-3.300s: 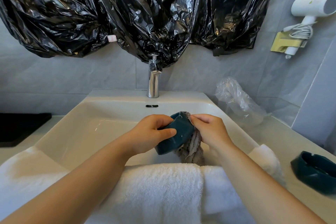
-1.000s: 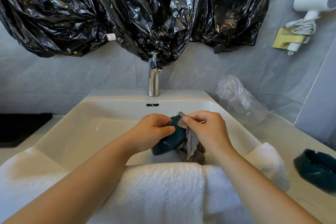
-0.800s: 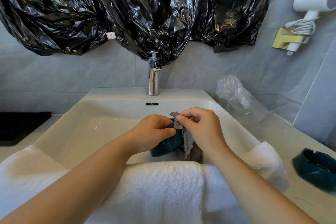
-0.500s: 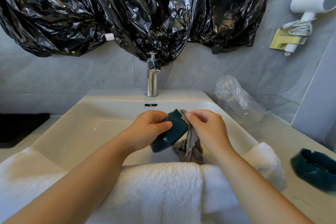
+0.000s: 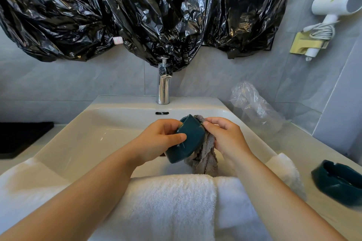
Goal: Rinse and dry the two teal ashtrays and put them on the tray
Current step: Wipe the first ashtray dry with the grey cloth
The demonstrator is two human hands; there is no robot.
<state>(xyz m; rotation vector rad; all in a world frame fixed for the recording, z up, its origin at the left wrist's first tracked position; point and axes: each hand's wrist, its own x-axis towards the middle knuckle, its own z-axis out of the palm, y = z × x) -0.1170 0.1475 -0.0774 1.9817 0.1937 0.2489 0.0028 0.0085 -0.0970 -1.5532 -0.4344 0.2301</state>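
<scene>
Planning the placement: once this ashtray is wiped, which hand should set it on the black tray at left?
Likely left. The left hand grips the teal ashtray, and the black tray lies on its side of the sink; the right hand holds the grey cloth.

both bare arms reach forward, hands meeting mid-frame.
left hand [image 5: 158, 139] curls round the ashtray [image 5: 191, 139], thumb lying across its outer wall; right hand [image 5: 225, 137] pinches the cloth [image 5: 205, 156] against the ashtray's rim, fingers bent, wrist angled inward.
</scene>
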